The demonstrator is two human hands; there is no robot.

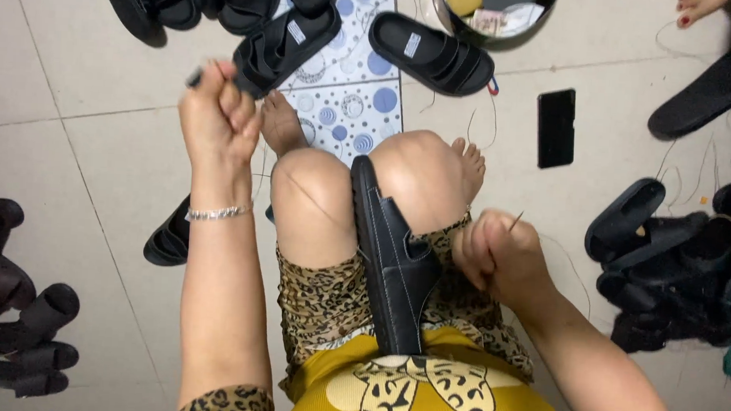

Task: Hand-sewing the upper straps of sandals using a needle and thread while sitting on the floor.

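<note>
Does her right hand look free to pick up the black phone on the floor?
Probably not: the right hand is closed around a needle, and the phone lies beyond her knee.

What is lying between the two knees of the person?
In the head view, a black sandal with white stitching is clamped sole-edge up between the left knee and the right knee.

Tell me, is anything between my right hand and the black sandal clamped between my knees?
Nothing visible. The right hand, gripping a needle, sits right beside the black sandal, with only bare gap and patterned shorts between them.
</note>
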